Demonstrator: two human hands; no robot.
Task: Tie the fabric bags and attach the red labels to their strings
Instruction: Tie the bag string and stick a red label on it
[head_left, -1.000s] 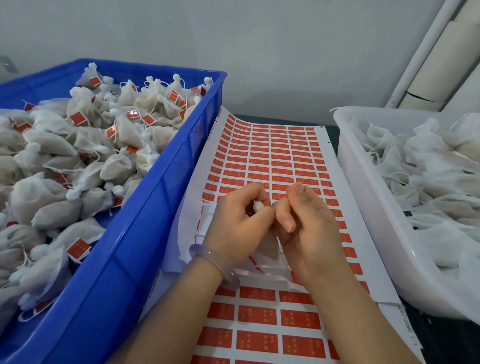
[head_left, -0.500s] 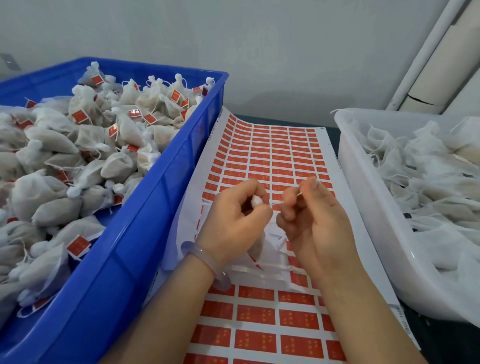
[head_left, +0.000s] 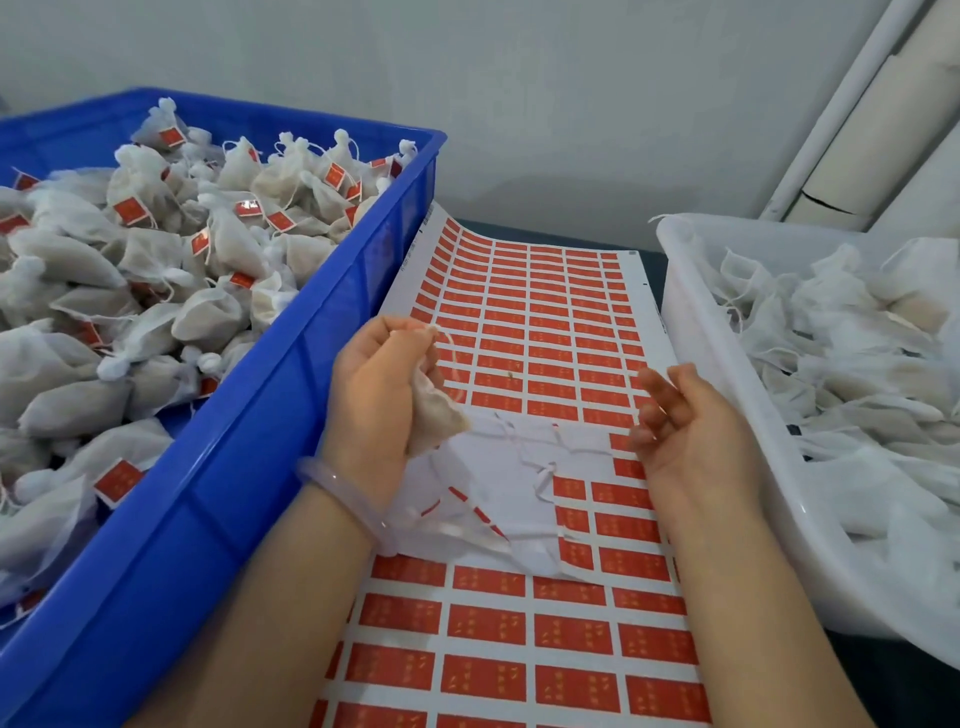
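Observation:
My left hand (head_left: 382, 387) grips a small white fabric bag (head_left: 434, 415) by its neck, with the bag's body hanging below the fingers and its string (head_left: 451, 358) looping to the right. My right hand (head_left: 685, 423) is apart from it, palm up, with fingers loosely curled and nothing plainly held. Both hands hover over a sheet of red labels (head_left: 535, 338); a patch of the sheet between the hands is bare white backing.
A blue crate (head_left: 270, 415) on the left holds several tied bags with red labels. A white tub (head_left: 727, 415) on the right holds several loose, unlabelled fabric bags. A grey wall and white pipes stand behind.
The hands, working together on the bag's neck before, have separated. My right hand let go and moved right, opening. My left hand drew the bag left and up.

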